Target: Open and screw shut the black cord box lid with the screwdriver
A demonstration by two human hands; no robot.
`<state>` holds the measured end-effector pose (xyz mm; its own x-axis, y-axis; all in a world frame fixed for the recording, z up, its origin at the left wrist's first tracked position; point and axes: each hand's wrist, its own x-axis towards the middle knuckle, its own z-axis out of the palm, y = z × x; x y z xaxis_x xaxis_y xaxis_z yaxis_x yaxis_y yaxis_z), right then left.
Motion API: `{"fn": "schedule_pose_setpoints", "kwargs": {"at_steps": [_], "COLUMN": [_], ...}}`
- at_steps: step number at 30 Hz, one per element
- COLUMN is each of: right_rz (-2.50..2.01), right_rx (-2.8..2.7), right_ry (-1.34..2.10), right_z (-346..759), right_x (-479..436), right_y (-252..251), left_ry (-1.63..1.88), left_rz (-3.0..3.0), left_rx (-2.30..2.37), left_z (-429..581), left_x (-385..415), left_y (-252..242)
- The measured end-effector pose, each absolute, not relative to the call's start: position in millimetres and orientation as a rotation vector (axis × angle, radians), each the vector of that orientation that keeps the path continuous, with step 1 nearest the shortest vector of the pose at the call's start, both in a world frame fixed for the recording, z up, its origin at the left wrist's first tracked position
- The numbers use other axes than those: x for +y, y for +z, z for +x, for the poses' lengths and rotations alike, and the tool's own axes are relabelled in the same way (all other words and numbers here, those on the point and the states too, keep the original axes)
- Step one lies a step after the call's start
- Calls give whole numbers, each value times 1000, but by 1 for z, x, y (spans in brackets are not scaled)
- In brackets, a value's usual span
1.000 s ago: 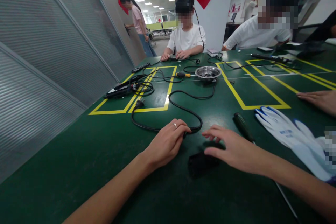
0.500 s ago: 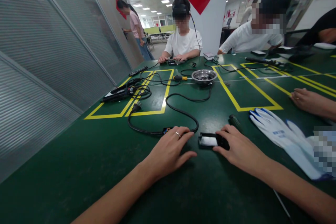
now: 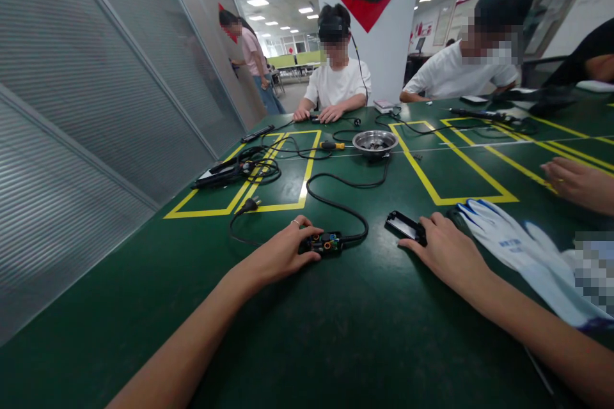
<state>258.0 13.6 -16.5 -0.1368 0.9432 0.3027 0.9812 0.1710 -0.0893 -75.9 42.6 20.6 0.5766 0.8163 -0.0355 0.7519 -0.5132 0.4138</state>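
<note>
My left hand (image 3: 290, 244) grips the left end of an open power adapter (image 3: 329, 243), a small black case whose circuit board and copper coils show. A black cable leaves each end of it; the left one ends in a plug (image 3: 249, 205). To the right, my right hand (image 3: 448, 243) is closed on the near end of a black plastic cover (image 3: 403, 225), its inside turned up with a pale silvery lining. The cover lies tilted, apart from the adapter. Just beyond my right hand is a dark green handle (image 3: 459, 220), partly hidden by a glove.
White and blue work gloves (image 3: 522, 249) lie at the right. Farther back stand a metal bowl (image 3: 375, 142) with small parts and a yellow-black screwdriver (image 3: 332, 146). Coiled cables (image 3: 259, 169) lie at left. A co-worker's hand (image 3: 580, 182) rests at right; another person (image 3: 336, 80) sits opposite.
My left hand has moved left and taken hold of the open adapter, whose board now shows more. My right hand has shifted right and away with the cover, turning it at an angle.
</note>
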Motion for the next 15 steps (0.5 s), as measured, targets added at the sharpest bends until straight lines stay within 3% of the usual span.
{"fn": "schedule_pose_setpoints", "kwargs": {"at_steps": [6,11,15], "right_rz": [-1708,-1229,-1001], "right_rx": [-2119,-2496,-2614], "right_ry": [-258,-63,-7], "right_z": [251,204,151], "right_x": [3,-12,-1], "right_y": [4,24,13], "left_ry": [491,837,917], "left_rz": [2431,2405,2423], "left_rx": [1360,1593,1657], "left_z": [-65,-60,-58], "left_x": [43,42,40], "left_y": [21,17,11]}}
